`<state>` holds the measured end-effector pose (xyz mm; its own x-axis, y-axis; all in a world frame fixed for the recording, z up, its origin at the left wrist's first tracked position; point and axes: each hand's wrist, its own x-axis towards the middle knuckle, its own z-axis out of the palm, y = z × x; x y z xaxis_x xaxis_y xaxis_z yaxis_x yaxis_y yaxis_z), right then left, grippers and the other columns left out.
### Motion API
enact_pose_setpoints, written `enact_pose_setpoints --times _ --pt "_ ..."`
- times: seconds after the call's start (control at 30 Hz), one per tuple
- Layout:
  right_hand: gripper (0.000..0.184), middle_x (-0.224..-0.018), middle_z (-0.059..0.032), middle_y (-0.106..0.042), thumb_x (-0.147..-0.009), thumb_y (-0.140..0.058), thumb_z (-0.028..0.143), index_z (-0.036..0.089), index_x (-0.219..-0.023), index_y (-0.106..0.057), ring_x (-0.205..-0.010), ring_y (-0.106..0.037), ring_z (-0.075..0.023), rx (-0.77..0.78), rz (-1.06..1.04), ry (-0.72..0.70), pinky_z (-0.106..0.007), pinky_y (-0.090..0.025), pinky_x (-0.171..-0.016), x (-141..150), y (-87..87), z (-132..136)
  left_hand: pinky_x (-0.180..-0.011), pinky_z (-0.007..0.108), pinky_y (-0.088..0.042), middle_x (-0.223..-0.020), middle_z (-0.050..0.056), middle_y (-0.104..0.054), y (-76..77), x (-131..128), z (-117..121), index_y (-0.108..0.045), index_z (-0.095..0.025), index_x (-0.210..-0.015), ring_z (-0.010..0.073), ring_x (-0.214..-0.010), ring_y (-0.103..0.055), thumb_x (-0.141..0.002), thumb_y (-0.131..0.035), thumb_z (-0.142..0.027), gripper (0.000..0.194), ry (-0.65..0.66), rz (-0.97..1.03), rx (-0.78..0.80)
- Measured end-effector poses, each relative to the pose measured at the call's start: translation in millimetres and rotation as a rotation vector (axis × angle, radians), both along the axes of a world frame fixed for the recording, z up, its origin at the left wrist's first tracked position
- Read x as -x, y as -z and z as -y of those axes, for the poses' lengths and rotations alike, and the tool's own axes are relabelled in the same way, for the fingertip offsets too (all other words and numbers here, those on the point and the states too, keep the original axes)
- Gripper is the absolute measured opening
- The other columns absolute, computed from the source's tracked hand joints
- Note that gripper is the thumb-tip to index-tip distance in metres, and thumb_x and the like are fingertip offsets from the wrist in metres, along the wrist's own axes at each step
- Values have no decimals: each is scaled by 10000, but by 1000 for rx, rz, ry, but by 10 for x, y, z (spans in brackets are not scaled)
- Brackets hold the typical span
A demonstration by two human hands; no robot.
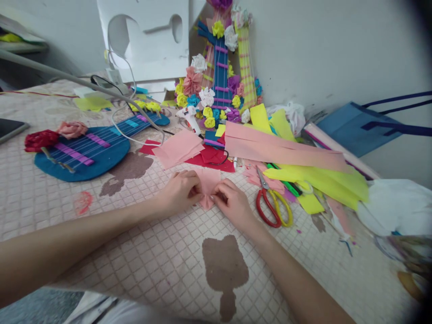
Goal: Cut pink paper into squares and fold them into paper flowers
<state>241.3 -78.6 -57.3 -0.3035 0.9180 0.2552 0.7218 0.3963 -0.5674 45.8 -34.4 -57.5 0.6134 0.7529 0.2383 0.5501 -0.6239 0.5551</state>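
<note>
Between my two hands is a small square of pink crepe paper [209,179], its near edge gathered into pleats. My left hand [182,191] pinches the left side of that edge with thumb and fingers. On the other side, my right hand [232,200] pinches the same edge. A stack of pink paper squares [178,148] lies just beyond my left hand, partly over red paper [216,157]. Scissors [272,204] with one red and one yellow handle rest to the right of my right hand, blades slightly apart.
A blue guitar-shaped craft [84,155] with paper roses lies at left. Behind stand flower-covered guitar crafts [221,72] and a white glue gun [189,118]. Long pink strips [283,148], yellow crepe paper [324,180] and a green cutter [286,183] lie at right. A white cable crosses at left.
</note>
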Motion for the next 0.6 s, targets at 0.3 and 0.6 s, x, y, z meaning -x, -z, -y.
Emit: enact_pose_setpoints --times 0.3,0.6 --pt "73 -843 -8 -555 -819 -549 146 211 -785 -547 -734 -552 -142 -22 43 62 -263 -411 -640 38 36 18 -727 310 -362 -771 10 -576 -3 -18 0 -561 -164 -711 168 -773 -536 -751 -617 -214 85 -27 -48 -16" --pt "72 -841 -6 -550 -829 -553 189 219 -773 -522 -708 -547 -141 -58 90 85 -258 -410 -620 63 85 25 -709 312 -363 -776 15 -584 -5 -41 24 -555 -163 -700 168 -757 -539 -740 -603 -190 69 -59 -62 -41"
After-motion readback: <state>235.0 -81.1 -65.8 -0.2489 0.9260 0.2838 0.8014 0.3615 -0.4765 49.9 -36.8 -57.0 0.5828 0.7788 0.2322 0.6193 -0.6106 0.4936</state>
